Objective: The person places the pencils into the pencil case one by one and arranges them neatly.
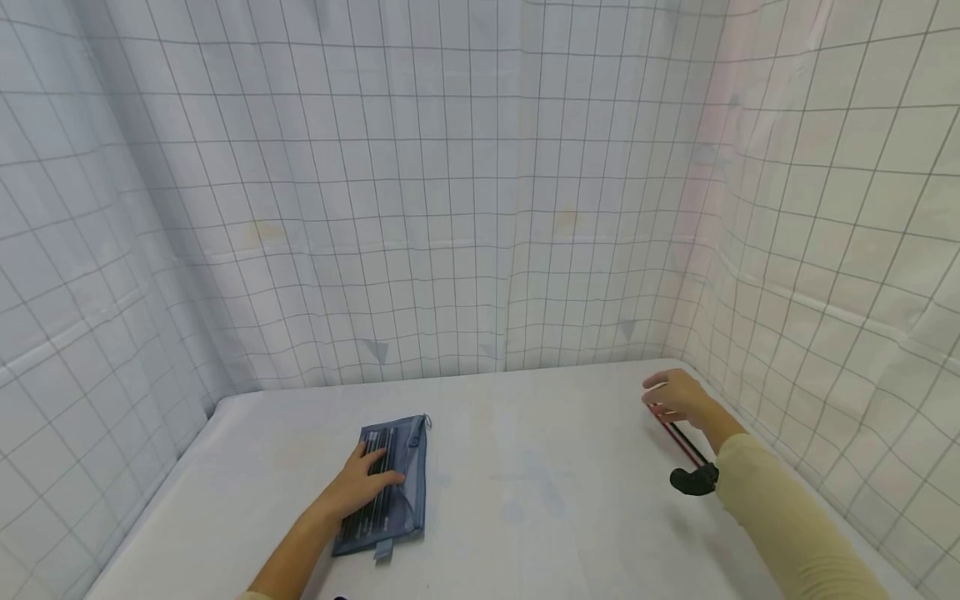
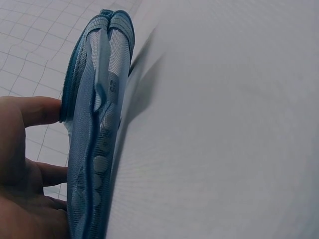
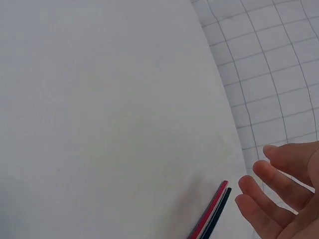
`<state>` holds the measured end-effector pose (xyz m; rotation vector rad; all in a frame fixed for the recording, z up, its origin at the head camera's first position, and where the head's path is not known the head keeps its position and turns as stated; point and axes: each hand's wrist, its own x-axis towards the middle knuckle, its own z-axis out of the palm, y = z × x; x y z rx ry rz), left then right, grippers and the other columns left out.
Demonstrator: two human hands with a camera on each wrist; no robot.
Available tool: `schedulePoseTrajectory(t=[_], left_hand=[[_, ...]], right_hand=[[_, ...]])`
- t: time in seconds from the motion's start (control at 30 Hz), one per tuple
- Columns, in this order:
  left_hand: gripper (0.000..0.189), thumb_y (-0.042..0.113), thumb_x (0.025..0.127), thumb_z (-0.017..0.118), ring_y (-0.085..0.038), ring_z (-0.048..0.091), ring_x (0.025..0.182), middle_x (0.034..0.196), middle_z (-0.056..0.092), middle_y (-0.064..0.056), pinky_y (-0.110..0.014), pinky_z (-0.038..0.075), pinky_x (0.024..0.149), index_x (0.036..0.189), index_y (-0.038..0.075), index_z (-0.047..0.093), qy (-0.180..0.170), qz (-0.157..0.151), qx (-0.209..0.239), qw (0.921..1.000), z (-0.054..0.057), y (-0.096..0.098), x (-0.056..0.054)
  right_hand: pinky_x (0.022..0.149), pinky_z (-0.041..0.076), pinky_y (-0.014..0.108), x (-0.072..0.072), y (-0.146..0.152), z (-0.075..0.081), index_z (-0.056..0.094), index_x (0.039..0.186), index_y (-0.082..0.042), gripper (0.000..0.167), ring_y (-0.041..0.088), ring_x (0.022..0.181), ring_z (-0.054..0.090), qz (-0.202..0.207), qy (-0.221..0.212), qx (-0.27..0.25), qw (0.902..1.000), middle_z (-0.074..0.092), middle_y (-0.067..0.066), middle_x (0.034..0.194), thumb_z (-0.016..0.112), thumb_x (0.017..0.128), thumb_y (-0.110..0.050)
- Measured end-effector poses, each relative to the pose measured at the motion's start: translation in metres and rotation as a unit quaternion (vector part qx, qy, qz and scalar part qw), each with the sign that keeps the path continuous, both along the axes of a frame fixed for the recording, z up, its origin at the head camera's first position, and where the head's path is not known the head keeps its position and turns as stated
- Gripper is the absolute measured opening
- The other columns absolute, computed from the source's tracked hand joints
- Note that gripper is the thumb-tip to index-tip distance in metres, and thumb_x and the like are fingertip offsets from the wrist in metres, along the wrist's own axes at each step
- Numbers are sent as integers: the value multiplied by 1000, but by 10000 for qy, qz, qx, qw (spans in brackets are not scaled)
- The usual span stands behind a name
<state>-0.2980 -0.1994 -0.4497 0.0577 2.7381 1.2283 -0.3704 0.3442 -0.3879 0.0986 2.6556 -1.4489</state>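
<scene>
A blue mesh zip pencil case (image 1: 411,492) lies on the left part of the table, with several dark slim sticks showing through its mesh. My left hand (image 1: 363,487) rests on top of it, fingers spread and fairly straight. In the left wrist view the fingertips touch the face of the case (image 2: 82,134), whose zip runs around its edge. My right hand (image 1: 675,396) hovers at the far right with loosely bent fingers and nothing held. Below it lie a red pencil-like stick (image 3: 212,205) and a dark one (image 3: 219,211), apart from the fingertips in the right wrist view.
The white table (image 1: 525,467) is bounded by white grid-patterned curtains (image 1: 450,208) at the back and both sides. The right curtain hangs close beside my right forearm. A black rounded object (image 1: 696,481) sits at my right wrist.
</scene>
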Motion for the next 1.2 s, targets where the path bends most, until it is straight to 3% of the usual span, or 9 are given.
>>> schedulePoseTrajectory(t=[0.33, 0.53, 0.7, 0.9, 1.03, 1.2], left_hand=[[86, 39, 93, 70, -66, 7, 144, 160, 5, -43, -76, 14, 112, 152, -13, 35, 49, -11, 39, 10000, -2, 0, 0], [86, 38, 93, 70, -65, 6, 144, 161, 5, -42, -76, 14, 112, 153, -13, 35, 26, 3, 36, 10000, -2, 1, 0], [86, 39, 94, 70, -66, 5, 144, 161, 4, -43, -77, 13, 111, 153, -12, 35, 13, -7, 94, 10000, 0, 0, 1], [87, 40, 94, 70, -67, 6, 143, 160, 4, -43, -77, 13, 111, 153, -12, 34, 9, -29, 90, 10000, 1, 0, 3], [86, 39, 94, 69, -66, 4, 144, 161, 2, -42, -78, 13, 111, 154, -11, 34, -39, -16, 153, 9999, 1, 0, 2], [85, 38, 95, 69, -66, 5, 144, 161, 2, -42, -78, 13, 111, 154, -12, 34, -23, -52, 139, 9999, 0, 0, 1]], right_hand=[[81, 61, 42, 0, 23, -20, 49, 139, 16, 47, 36, 105, 68, -135, 47, 360, 9992, 66, 30, 121, 62, 100, -6], [72, 61, 35, 0, 31, -37, 55, 132, 16, 44, 25, 90, 68, -276, 157, 818, 9961, 70, 22, 107, 66, 95, -4], [69, 60, 37, 0, 33, -46, 64, 122, 13, 39, 24, 81, 68, -196, 535, 1522, 9867, 72, 18, 99, 71, 89, -6], [76, 52, 51, 0, 29, -53, 74, 111, 3, 30, 36, 93, 65, -229, 827, 2571, 9626, 72, 18, 103, 71, 84, -10], [82, 51, 59, 1, 24, -54, 75, 112, 1, 31, 46, 105, 63, -278, 733, 2667, 9606, 69, 26, 115, 68, 85, -12], [83, 51, 58, 0, 23, -57, 77, 111, -1, 30, 45, 105, 64, -269, 816, 2787, 9565, 70, 25, 116, 70, 86, -16]])
